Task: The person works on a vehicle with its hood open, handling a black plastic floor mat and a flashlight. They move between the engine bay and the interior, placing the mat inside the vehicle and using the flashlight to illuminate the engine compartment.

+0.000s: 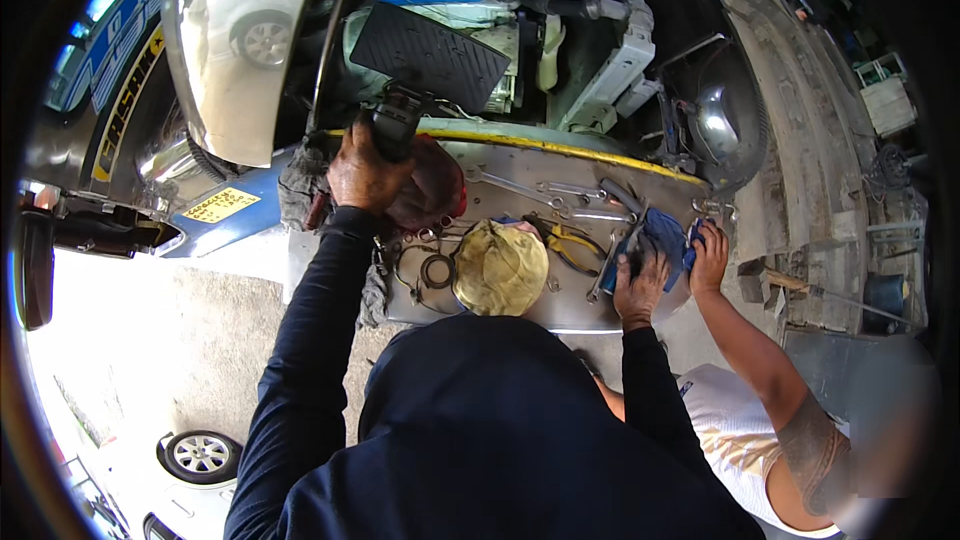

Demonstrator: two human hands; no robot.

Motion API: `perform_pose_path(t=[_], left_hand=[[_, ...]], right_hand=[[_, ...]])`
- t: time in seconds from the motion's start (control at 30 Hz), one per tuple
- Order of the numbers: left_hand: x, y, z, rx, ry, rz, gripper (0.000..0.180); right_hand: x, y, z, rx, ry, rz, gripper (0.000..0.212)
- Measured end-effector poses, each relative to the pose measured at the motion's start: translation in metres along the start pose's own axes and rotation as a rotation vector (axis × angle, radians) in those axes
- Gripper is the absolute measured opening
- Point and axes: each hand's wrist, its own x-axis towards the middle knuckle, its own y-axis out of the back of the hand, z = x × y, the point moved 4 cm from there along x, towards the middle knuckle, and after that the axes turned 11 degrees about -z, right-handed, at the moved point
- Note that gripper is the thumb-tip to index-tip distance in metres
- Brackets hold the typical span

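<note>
The black device (396, 123) is at the far left, near the yellow bar's (560, 145) left end; the left hand (366, 168) is clamped on it; a dark red cloth (438, 183) lies just right of that hand; the right hand (640, 283), fingers apart, rests on a blue cloth (660, 233).

The object (397, 122) in the left hand (368, 175) is black; the cloth (658, 232) under the right hand (642, 288) is blue. A rag (437, 182) is dark red, a crumpled round cover (500, 268) pale mustard yellow, the pliers (575, 248) yellow and black, the wrenches (505, 187) silver-grey. Both sleeves (310, 350) are dark navy; the ribbed panel (425, 55) is black, striped lengthwise.
</note>
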Motion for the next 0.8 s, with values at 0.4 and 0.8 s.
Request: perform_pose_path(t=[0.4, 0.8], left_hand=[[-0.008, 0.0, 0.001, -0.085, 0.104, 0.034, 0.09], [-0.01, 0.005, 0.002, -0.125, 0.163, -0.007, 0.094]], right_hand=[[0.001, -0.005, 0.009, -0.012, -0.062, -0.034, 0.071], [0.006, 0.004, -0.002, 0.013, 0.041, 0.004, 0.059]])
